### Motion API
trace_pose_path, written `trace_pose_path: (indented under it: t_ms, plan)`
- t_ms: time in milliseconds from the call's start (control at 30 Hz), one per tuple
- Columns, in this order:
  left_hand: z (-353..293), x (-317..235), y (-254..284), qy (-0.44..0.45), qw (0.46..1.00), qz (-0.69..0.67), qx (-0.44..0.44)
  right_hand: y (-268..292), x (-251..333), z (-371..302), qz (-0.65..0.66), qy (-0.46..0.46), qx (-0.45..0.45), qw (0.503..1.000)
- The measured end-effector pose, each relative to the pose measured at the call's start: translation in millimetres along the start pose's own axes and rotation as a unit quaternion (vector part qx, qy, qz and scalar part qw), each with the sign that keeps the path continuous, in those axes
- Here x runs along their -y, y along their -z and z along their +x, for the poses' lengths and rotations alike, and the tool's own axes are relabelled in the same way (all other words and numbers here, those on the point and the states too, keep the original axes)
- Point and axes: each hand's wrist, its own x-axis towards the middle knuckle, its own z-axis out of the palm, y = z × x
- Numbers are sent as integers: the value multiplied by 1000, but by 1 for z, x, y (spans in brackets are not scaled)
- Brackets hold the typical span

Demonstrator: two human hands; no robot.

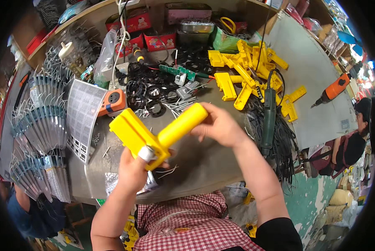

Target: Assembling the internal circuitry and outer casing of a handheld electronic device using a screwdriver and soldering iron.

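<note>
The bare left hand [133, 170] grips a boxy yellow plastic housing [132, 130], the bare right hand [221, 125] touches its cylindrical handle [182, 126], and beyond the housing lies an elongated green circuit board [176, 71].

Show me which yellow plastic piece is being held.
The yellow piece with its body in the left hand and its round handle at the right hand; the other yellow pieces on the table lie unheld.

No words or numbers could be read. Rows of small printed labels were borne by the pale sheet [85, 111] on the left, bolder black marks [78, 147] being set along its lower part; all were too small to be made out. A small printed patch [345, 124] on the grey board [317, 79] was likewise illegible.
</note>
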Motion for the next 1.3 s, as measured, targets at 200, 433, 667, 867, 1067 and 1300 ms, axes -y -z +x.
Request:
trace_pose_path:
  t_ms: [200,433,667,867,1067,1300]
  plan:
    - [-28,-3,46,-53,987,-46,-145,43,-73,24,-695,114,-66,706]
    - [-34,21,73,-67,981,-66,-172,1,-62,28,-577,107,-74,807]
    - [-29,29,69,-45,978,-96,-180,-36,-27,15,-642,107,-187,736]
    - [-35,18,69,32,994,-87,-51,-105,10,16,-604,284,37,743]
    - [-37,9,75,78,986,125,79,-100,7,11,-492,289,112,814]
    - [-25,25,35,-12,967,-251,38,-116,9,-11,-17,179,2,984]
